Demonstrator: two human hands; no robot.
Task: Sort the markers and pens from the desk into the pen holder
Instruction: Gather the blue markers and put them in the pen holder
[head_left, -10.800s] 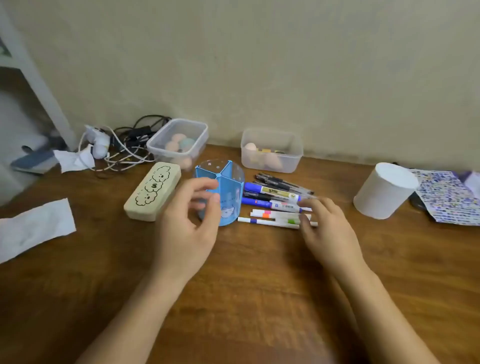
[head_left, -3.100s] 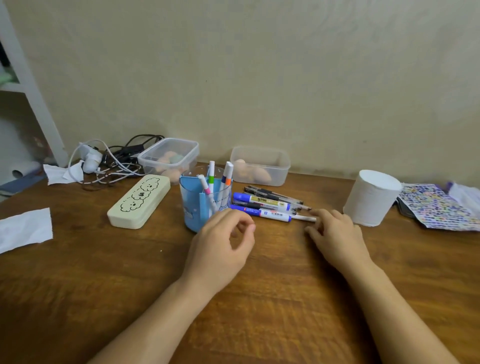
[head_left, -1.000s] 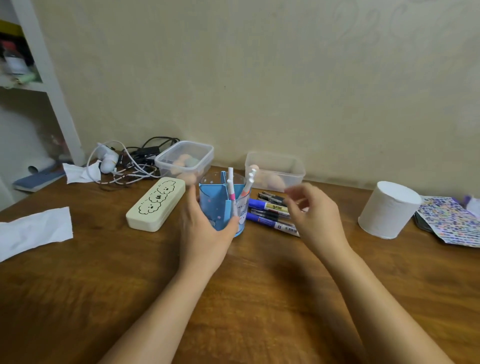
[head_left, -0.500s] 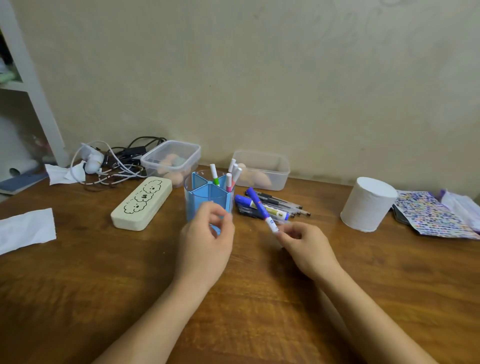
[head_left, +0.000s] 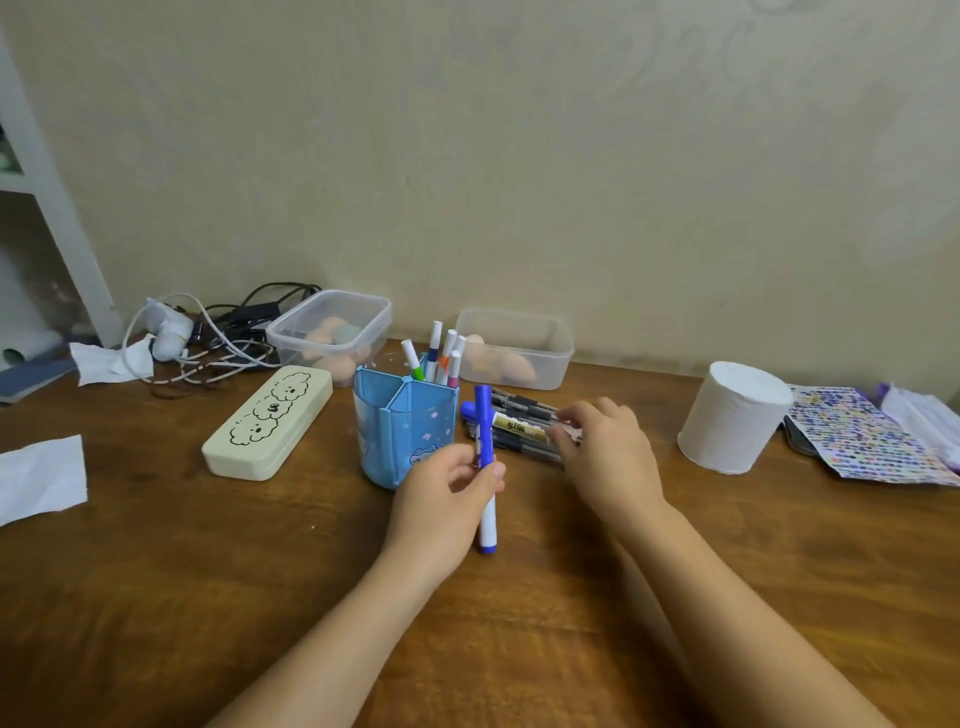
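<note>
Approx. halfway: four thin white markers (head_left: 441, 353) already standing in blue plastic pen holder (head_left: 402, 431). Left hand (head_left: 441, 512) fingers pinching blue-capped white marker (head_left: 485, 467) upright beside holder; right hand (head_left: 605, 457) fingertips closing on remaining dark pens (head_left: 519, 428), grip unclear.

left hand (head_left: 441, 501) fingers pinched — right hand (head_left: 602, 457) reaching

Blue marker (head_left: 485, 457) upright in left hand (head_left: 441, 512)

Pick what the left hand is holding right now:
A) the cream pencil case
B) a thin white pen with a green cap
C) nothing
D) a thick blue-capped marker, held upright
D: the left hand grips the blue-capped marker upright, just in front of the blue pen holder.
</note>
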